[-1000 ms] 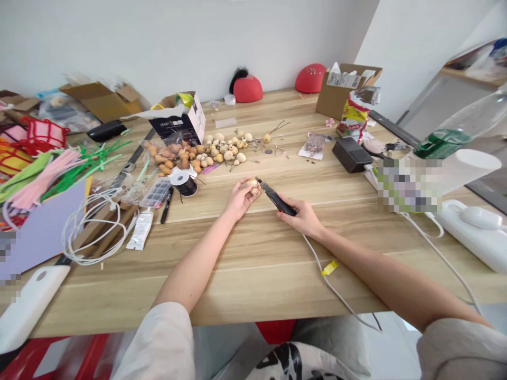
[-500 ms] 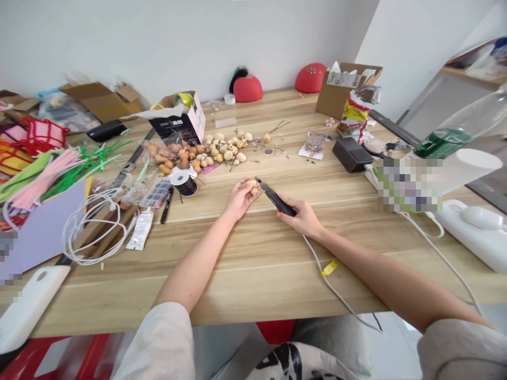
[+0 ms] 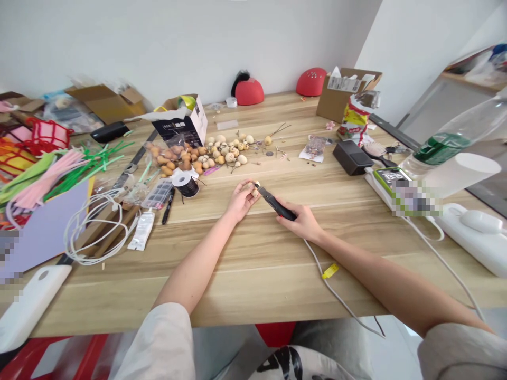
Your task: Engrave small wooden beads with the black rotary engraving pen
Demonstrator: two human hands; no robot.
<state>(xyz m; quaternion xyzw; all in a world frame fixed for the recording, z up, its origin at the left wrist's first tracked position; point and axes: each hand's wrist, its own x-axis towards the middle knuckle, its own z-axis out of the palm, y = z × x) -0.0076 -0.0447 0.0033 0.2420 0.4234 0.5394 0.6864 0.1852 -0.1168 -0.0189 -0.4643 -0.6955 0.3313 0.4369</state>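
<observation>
Near the middle of the table, my left hand (image 3: pixel 241 202) pinches a small pale gourd (image 3: pixel 255 192) between its fingertips. My right hand (image 3: pixel 301 220) is wrapped round a black pen-shaped electric tool (image 3: pixel 279 205) with a grey front part. The tool's tip is at the gourd; whether it touches the surface is too small to tell. A white cable (image 3: pixel 317 259) with a yellow tag runs from the tool toward the table's front edge. Behind my hands lie several pale gourds (image 3: pixel 229 157) and, to their left, brown ones (image 3: pixel 168 171) in a clear bag.
A black thread spool (image 3: pixel 185 184), a black marker (image 3: pixel 168 207) and a coiled white cable (image 3: pixel 79 258) lie left. On the right are a black box (image 3: pixel 351 157), a phone (image 3: pixel 404 190) and a bottle (image 3: pixel 446 145). Open cartons (image 3: pixel 332 100) and red domes (image 3: pixel 249 92) stand behind.
The tool's tip and the gourd have shifted slightly against each other, and the gourd appears turned in my left fingers. Both hands keep their grip. The whole view has moved a little.
</observation>
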